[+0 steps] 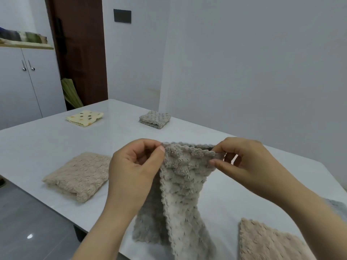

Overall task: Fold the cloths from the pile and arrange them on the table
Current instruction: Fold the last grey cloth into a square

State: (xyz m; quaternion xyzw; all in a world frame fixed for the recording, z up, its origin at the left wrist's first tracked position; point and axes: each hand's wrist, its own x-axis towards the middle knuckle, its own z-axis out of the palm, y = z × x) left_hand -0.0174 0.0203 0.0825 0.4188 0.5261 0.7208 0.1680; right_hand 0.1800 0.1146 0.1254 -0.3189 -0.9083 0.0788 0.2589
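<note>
Lying flat at the near right corner of the white worktop [47, 143], a fluffy beige cloth [262, 243] runs out of view at its near side. Just past it, at the right edge, a scrap of grey fabric [338, 207] shows behind the right forearm, too blurred to tell more.

In the middle, a bobbled grey cloth [180, 184] hangs in long folds over the near part of the worktop. Whether its lower end rests on the surface cannot be told. It is held up by its top edge. The left hand [131, 166] has its grip pinched on the left corner between thumb and forefinger. The right hand [249, 162] has its grip pinched on the right corner in the same way, the other fingers curled behind.

To the left of the hands, a folded beige cloth [78, 175] lies near the worktop's left edge. Farther off, a folded grey cloth [155, 119] sits near the far right side, and a folded yellow spotted cloth [84, 118] lies well apart from it at the far left.

Beyond the worktop stand a white cabinet [18, 81] and a dark brown door [80, 53].
</note>
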